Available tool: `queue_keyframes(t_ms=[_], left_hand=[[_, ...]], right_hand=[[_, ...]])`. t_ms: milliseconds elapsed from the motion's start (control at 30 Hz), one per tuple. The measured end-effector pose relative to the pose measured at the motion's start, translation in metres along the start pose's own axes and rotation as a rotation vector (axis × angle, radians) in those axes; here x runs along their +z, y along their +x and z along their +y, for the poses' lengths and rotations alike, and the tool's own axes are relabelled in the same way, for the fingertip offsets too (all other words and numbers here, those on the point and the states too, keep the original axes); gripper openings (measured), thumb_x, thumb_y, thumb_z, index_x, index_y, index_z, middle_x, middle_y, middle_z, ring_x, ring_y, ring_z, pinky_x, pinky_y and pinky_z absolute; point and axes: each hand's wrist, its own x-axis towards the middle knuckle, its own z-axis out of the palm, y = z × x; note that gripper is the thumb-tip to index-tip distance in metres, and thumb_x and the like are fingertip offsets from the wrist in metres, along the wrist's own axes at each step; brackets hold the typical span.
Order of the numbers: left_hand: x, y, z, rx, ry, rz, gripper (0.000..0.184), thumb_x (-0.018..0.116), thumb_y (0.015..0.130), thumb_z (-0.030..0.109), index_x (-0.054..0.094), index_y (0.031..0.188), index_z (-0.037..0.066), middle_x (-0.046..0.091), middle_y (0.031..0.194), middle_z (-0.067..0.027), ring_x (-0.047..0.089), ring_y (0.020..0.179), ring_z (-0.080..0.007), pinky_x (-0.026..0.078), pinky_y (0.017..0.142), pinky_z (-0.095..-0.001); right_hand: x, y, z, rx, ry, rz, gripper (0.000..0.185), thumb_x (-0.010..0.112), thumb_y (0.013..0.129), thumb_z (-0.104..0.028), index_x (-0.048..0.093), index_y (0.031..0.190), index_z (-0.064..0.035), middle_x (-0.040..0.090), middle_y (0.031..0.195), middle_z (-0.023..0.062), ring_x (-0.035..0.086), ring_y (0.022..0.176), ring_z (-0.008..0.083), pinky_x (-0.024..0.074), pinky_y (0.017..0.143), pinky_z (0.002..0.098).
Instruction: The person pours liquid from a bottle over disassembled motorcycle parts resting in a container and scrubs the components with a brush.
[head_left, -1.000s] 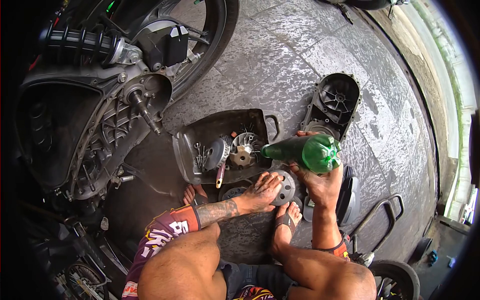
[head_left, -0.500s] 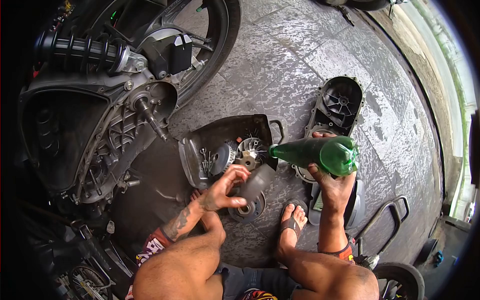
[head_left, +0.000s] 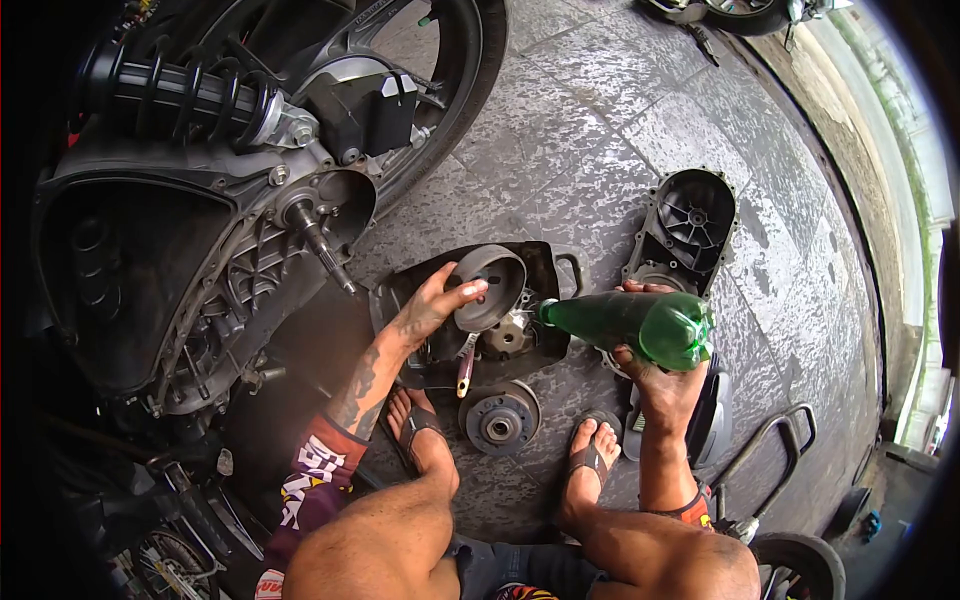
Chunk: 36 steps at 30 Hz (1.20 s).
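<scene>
Above the black tray [head_left: 554, 345], your left hand [head_left: 425, 312] grips the metal drum [head_left: 500, 285] by its left edge, apparently angled so its hollow faces the green bottle [head_left: 635, 322], which your right hand [head_left: 668, 395] grasps sideways, neck leftward.
</scene>
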Motion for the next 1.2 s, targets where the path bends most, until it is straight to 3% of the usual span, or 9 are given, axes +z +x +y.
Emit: queue_keyframes(t_ms=[33,133,167,300,567,733,800,900,1200], left_hand=[[0.003,0.003,0.005,-0.035,0.140,0.020,0.076,0.070,0.087,0.043,0.044,0.136,-0.007,0.064,0.119,-0.0133,0.061,0.113,-0.0204,0.042,0.103,-0.0338],[0.003,0.024,0.004,-0.072,0.199,-0.083,0.080,0.069,0.086,0.050,0.046,0.136,-0.009,0.066,0.115,-0.0151,0.063,0.105,-0.0202,0.044,0.097,-0.0321],[0.000,0.034,-0.010,-0.039,0.265,-0.013,0.076,0.066,0.087,0.055,0.057,0.126,-0.009,0.067,0.114,-0.0151,0.063,0.100,-0.0202,0.045,0.090,-0.0312],[-0.009,0.061,-0.028,-0.040,0.561,0.023,0.078,0.057,0.087,0.066,0.065,0.117,-0.005,0.067,0.114,-0.0149,0.062,0.100,-0.0211,0.045,0.092,-0.0342],[-0.001,0.053,0.013,-0.262,0.598,-0.096,0.088,0.056,0.085,0.072,0.062,0.122,-0.008,0.066,0.116,-0.0182,0.061,0.106,-0.0247,0.044,0.095,-0.0350],[0.012,0.030,0.030,0.037,0.823,-0.019,0.091,0.063,0.079,0.071,0.060,0.115,-0.012,0.066,0.101,-0.0221,0.063,0.095,-0.0312,0.046,0.089,-0.0380],[0.016,0.029,0.034,0.037,0.877,-0.032,0.082,0.071,0.076,0.065,0.058,0.110,-0.008,0.061,0.097,-0.0195,0.061,0.096,-0.0326,0.046,0.089,-0.0404],[0.025,0.024,0.032,0.250,1.176,0.056,0.068,0.081,0.068,0.053,0.053,0.099,0.000,0.049,0.099,-0.0128,0.052,0.106,-0.0305,0.043,0.088,-0.0428],[0.025,0.026,-0.014,0.505,1.407,0.035,0.076,0.082,0.065,0.049,0.052,0.111,-0.002,0.048,0.110,-0.0134,0.049,0.112,-0.0305,0.043,0.090,-0.0435]], right_hand=[[0.001,0.000,0.002,0.003,0.000,-0.003,0.059,0.086,0.065,-0.002,0.059,0.117,0.0033,0.065,0.120,0.0170,0.062,0.111,0.0242,0.0498,0.098,0.0373],[0.002,-0.001,0.007,-0.133,0.059,-0.024,0.064,0.088,0.064,-0.002,0.057,0.119,0.0039,0.062,0.122,0.0195,0.061,0.115,0.0282,0.0479,0.102,0.0419],[0.002,-0.001,0.007,-0.180,0.035,-0.053,0.066,0.089,0.063,-0.002,0.055,0.120,0.0041,0.062,0.122,0.0205,0.060,0.117,0.0300,0.0471,0.103,0.0437],[0.001,-0.003,0.010,-0.224,0.065,-0.077,0.072,0.091,0.062,-0.004,0.052,0.122,0.0048,0.061,0.123,0.0222,0.058,0.120,0.0327,0.0456,0.105,0.0459],[0.001,-0.005,0.004,-0.220,0.172,-0.052,0.072,0.091,0.063,-0.006,0.050,0.121,0.0034,0.060,0.124,0.0231,0.058,0.120,0.0333,0.0445,0.106,0.0468],[-0.004,-0.006,-0.001,-0.179,0.136,-0.017,0.073,0.091,0.062,-0.007,0.050,0.122,0.0032,0.061,0.123,0.0226,0.058,0.119,0.0330,0.0444,0.106,0.0470],[-0.005,-0.006,-0.002,-0.153,0.119,-0.009,0.073,0.091,0.062,-0.006,0.050,0.122,0.0030,0.061,0.123,0.0223,0.058,0.119,0.0329,0.0444,0.106,0.0471],[-0.005,-0.005,-0.001,-0.170,0.069,-0.014,0.072,0.091,0.062,-0.005,0.050,0.122,0.0030,0.061,0.122,0.0216,0.058,0.118,0.0330,0.0444,0.106,0.0472],[-0.003,-0.007,0.000,-0.204,0.165,-0.007,0.073,0.091,0.063,-0.007,0.050,0.122,0.0033,0.060,0.122,0.0233,0.058,0.119,0.0349,0.0445,0.105,0.0493]])
